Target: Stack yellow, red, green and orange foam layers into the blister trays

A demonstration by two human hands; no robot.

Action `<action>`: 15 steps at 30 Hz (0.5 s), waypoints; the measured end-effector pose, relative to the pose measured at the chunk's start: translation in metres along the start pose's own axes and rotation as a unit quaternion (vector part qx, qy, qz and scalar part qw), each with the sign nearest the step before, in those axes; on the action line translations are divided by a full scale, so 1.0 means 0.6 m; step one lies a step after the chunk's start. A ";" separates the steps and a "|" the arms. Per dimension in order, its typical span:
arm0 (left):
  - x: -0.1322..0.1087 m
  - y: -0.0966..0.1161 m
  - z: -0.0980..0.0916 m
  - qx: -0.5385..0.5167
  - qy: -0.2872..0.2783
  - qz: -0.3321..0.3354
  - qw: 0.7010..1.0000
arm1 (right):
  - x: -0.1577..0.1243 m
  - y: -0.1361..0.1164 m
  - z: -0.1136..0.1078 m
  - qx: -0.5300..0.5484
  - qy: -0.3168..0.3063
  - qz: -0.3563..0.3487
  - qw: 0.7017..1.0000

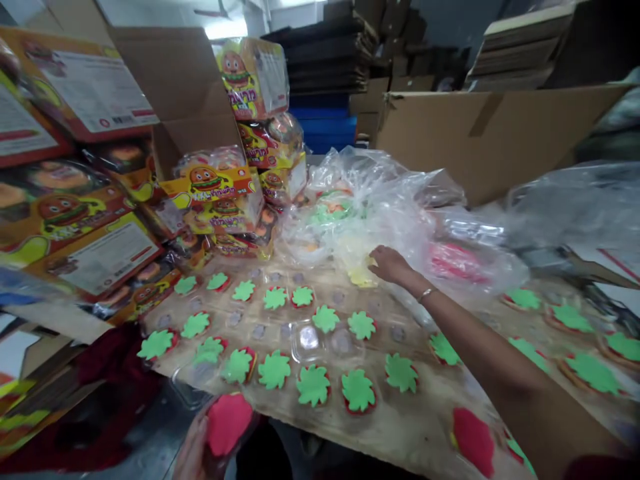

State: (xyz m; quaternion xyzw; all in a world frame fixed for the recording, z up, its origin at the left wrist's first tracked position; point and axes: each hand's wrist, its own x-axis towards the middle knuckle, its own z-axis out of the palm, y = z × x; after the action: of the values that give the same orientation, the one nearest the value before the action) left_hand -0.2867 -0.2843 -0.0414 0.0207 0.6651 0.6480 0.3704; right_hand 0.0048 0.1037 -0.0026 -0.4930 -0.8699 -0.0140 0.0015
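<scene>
My left hand (194, 445), at the bottom edge, grips a stack of flat candy pieces with a red wavy-edged piece (229, 423) on top. My right hand (391, 265) reaches across the table with its fingers curled at yellow pieces (362, 273) beside a clear plastic bag (385, 207). What exactly its fingertips pinch is partly hidden. Between the hands, clear plastic trays (309, 341) hold rows of green leaf-edged pieces (274, 369) lying on red ones. Another red piece (473, 441) rests near the front edge at right.
Packs with a burger cartoon (220, 207) are stacked at left, beside an open carton (175, 80). A large cardboard box (500, 140) stands behind the bags. Bagged pink pieces (455, 262) lie right of my wrist. More green-topped pieces (593, 372) sit at far right.
</scene>
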 end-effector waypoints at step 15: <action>-0.011 0.011 0.098 -0.029 -0.069 -0.052 0.996 | 0.153 -0.205 -0.006 0.025 0.042 -0.210 0.977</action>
State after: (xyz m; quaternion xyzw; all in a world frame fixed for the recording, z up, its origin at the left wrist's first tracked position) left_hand -0.2545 -0.2370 -0.0260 0.0199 0.6194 0.6439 0.4488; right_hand -0.1479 0.1191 -0.0002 -0.2983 -0.9532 -0.0132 0.0472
